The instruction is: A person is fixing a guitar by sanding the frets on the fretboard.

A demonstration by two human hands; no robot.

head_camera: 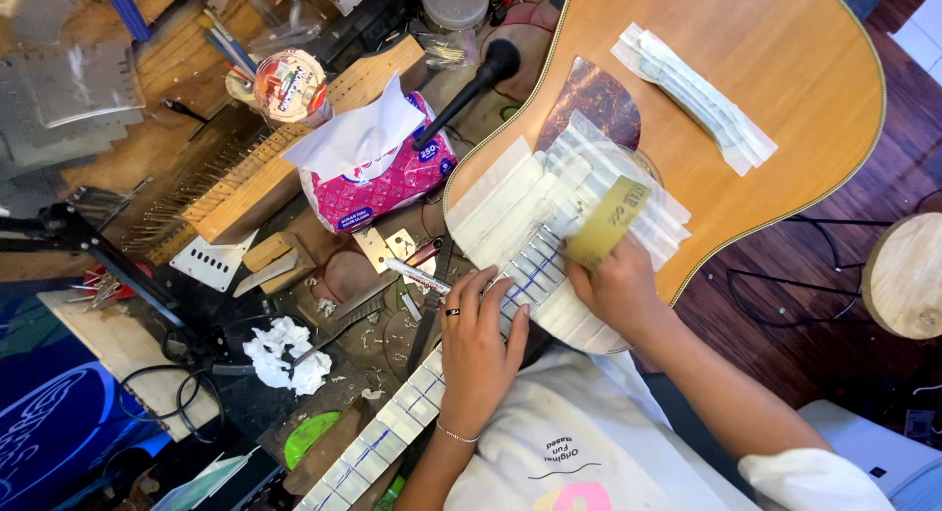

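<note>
Head view: guitar [765, 99] lying flat, taped fretboard [530, 275] across the lap. Left hand [478, 344] flat, open, steadying the neck. Right hand [616, 285] pinching folded sandpaper [608, 221]. Step judged: fret sanding; light, even strokes needed.

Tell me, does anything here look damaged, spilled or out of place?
Nothing looks damaged. The guitar neck is covered in masking tape, which looks deliberate. Only a crumpled white tissue and small scraps lie loose on the cluttered bench.

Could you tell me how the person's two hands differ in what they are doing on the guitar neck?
The right hand pinches a folded sandpaper piece; the left hand holds nothing. The left hand lies flat with a ring on one finger; the right hand is curled. Both touch the taped guitar neck.
</note>
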